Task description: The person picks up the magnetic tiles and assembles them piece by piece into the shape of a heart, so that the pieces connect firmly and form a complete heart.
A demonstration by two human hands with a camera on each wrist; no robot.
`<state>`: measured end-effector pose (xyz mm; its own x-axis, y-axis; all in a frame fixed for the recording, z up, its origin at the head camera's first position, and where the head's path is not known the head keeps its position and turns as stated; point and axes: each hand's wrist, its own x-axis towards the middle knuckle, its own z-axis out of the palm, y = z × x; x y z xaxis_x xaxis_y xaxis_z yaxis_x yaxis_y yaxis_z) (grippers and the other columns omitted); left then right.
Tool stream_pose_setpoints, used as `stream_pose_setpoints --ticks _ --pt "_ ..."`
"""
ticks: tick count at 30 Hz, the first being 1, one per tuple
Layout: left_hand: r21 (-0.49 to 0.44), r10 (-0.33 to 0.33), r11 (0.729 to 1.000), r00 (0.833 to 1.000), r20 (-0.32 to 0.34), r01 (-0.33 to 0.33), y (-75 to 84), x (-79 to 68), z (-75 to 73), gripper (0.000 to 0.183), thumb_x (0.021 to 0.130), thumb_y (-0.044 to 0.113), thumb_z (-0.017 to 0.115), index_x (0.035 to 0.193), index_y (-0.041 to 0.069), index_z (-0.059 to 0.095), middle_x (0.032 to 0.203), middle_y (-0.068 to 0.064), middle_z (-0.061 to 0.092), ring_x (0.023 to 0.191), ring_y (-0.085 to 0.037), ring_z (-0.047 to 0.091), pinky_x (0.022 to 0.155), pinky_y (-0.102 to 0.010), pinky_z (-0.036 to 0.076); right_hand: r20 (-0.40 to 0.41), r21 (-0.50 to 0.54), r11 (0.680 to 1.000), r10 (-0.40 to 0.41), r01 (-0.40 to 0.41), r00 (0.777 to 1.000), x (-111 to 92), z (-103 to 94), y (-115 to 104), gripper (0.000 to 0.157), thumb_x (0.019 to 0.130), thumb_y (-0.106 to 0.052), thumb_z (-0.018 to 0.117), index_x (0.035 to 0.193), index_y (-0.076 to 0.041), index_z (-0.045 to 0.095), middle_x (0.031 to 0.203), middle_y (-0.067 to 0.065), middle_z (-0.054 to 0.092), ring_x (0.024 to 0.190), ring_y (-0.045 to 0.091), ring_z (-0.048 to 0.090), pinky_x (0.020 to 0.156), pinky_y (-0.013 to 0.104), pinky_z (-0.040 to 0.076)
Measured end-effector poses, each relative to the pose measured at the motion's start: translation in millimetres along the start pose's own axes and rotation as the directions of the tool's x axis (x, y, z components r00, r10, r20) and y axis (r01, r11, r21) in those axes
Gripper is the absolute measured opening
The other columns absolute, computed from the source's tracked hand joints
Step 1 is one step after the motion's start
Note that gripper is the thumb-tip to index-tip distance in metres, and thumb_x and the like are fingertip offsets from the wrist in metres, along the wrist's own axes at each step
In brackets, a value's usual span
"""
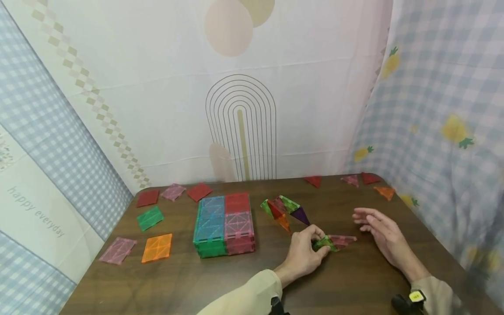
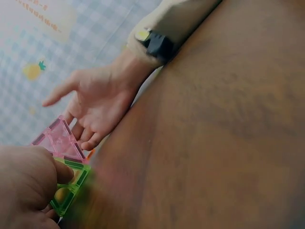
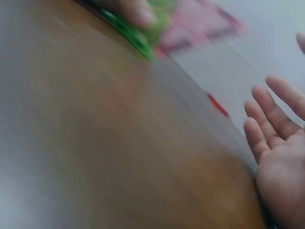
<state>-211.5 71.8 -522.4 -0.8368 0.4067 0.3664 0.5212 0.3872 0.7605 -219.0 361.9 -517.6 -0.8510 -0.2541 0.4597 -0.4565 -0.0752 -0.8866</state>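
My left hand (image 1: 304, 251) pinches a green triangular magnetic tile (image 1: 326, 243) between thumb and fingers, right of the middle of the table. Joined to it is a pink triangular tile (image 1: 342, 241), which juts out to the right; the left wrist view shows the pink tile (image 2: 62, 141) edge to edge with the green tile (image 2: 76, 183). To the right, apart from the tiles, my right hand (image 1: 387, 238) holds nothing, its fingers loosely extended. Behind the left hand stands a small folded group of green, red, orange and purple triangular tiles (image 1: 278, 214).
A block of stacked square tiles (image 1: 210, 218) stands left of the hands on the brown table (image 1: 236, 288). Several loose square tiles, among them an orange tile (image 1: 157, 248), lie further left. Several triangular tiles, one orange (image 1: 385, 192), lie along the far right edge.
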Motion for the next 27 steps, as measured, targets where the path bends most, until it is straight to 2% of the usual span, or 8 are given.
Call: stream_pose_setpoints --ticks 5,9,12,16,19,21,24,27 --pt "-0.013 0.002 1.0 1.0 0.007 -0.002 -3.8 -2.7 -1.7 0.021 0.099 0.015 0.087 0.109 0.02 0.069 0.107 0.008 0.084 0.099 0.007 0.068 0.087 -0.013 0.052 -0.297 -0.214 0.976 -0.02 -0.046 0.955 7.3 -33.2 11.9 0.04 0.114 0.001 0.056 0.152 0.015 0.053 0.135 -0.004 0.073 0.121 0.007 0.068 0.094 0.015 0.055" --pt "-0.026 0.011 1.0 1.0 0.02 -0.01 -4.1 -2.1 -0.7 0.021 0.099 0.014 0.087 0.109 0.019 0.069 0.105 0.007 0.084 0.095 0.008 0.066 0.085 -0.011 0.051 -0.447 -0.487 0.845 -0.027 -0.218 0.894 9.5 -65.0 15.9 0.051 0.11 -0.016 0.073 0.157 0.001 0.058 0.135 -0.018 0.068 0.118 -0.007 0.062 0.093 0.004 0.047" --pt "-0.028 0.015 1.0 1.0 0.012 -0.015 -3.3 -0.5 -0.1 0.022 0.098 0.013 0.087 0.109 0.019 0.069 0.104 0.006 0.085 0.093 0.009 0.066 0.084 -0.01 0.05 -0.487 -0.578 0.762 -0.032 -0.294 0.873 12.2 -85.7 19.3 0.062 0.108 -0.025 0.077 0.161 -0.002 0.055 0.142 -0.009 0.066 0.119 -0.009 0.056 0.09 0.002 0.044" --pt "-0.025 0.01 1.0 1.0 0.001 -0.01 -1.7 1.0 -0.5 0.022 0.098 0.014 0.087 0.109 0.019 0.069 0.103 0.006 0.085 0.092 0.009 0.065 0.085 -0.01 0.05 -0.494 -0.605 0.724 -0.014 -0.332 0.87 16.7 -103.3 23.1 0.071 0.107 -0.027 0.079 0.166 -0.002 0.048 0.159 0.019 0.058 0.128 -0.003 0.054 0.09 0.0 0.043" --pt "-0.019 0.006 1.0 1.0 0.003 -0.006 -0.9 1.3 -1.0 0.021 0.098 0.015 0.087 0.109 0.019 0.069 0.104 0.006 0.085 0.094 0.009 0.065 0.085 -0.01 0.05 -0.483 -0.616 0.698 0.031 -0.365 0.875 18.2 -110.1 23.5 0.08 0.108 -0.029 0.078 0.171 -0.001 0.038 0.168 0.03 0.047 0.143 0.02 0.057 0.087 -0.002 0.041" --pt "-0.017 0.003 1.0 1.0 0.005 -0.002 -0.6 1.3 -1.1 0.021 0.098 0.015 0.087 0.109 0.019 0.069 0.104 0.006 0.085 0.096 0.009 0.065 0.086 -0.01 0.05 -0.462 -0.647 0.654 0.074 -0.393 0.884 19.1 -112.8 23.7 0.084 0.109 -0.033 0.076 0.173 -0.001 0.032 0.17 0.033 0.042 0.145 0.041 0.056 0.084 -0.001 0.043" --pt "-0.015 0.0 1.0 1.0 0.005 0.0 -0.8 0.5 -1.3 0.022 0.098 0.014 0.087 0.109 0.019 0.069 0.104 0.007 0.084 0.097 0.009 0.065 0.086 -0.01 0.049 -0.396 -0.72 0.572 0.126 -0.393 0.909 20.8 -114.1 23.1 0.086 0.111 -0.034 0.071 0.173 0.005 0.026 0.169 0.04 0.036 0.135 0.065 0.053 0.096 0.027 0.059" --pt "-0.017 -0.002 1.0 1.0 0.005 0.002 -1.4 -0.1 -1.5 0.022 0.097 0.014 0.088 0.109 0.019 0.069 0.103 0.007 0.084 0.097 0.008 0.065 0.086 -0.01 0.05 -0.32 -0.802 0.482 0.153 -0.353 0.935 23.3 -113.2 23.5 0.081 0.114 -0.029 0.066 0.17 0.012 0.024 0.165 0.047 0.034 0.132 0.069 0.051 0.104 0.068 0.052"
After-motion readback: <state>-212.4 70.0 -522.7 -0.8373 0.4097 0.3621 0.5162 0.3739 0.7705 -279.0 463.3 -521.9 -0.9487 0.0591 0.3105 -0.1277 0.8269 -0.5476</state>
